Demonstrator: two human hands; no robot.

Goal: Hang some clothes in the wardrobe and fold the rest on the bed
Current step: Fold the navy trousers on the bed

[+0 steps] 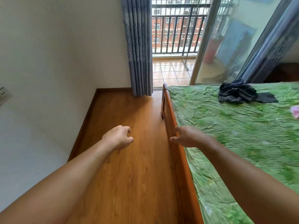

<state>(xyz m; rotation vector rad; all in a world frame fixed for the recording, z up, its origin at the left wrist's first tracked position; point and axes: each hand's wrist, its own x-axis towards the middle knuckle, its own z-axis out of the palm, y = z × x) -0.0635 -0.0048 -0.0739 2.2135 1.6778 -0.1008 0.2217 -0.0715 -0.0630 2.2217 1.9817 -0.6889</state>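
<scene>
Left hand (pixel 119 137) and right hand (pixel 186 137) loosely curled, empty; best reach for the dark clothes (pixel 237 92) at two o'clock on the bed (pixel 226 126).

— Any writing to read here?
— None. The wall socket (pixel 4 95) at the left edge bears small marks, too blurred to make out.
— And the bed sheet (pixel 234 126)?
— Only a green pattern, no letters.
</scene>
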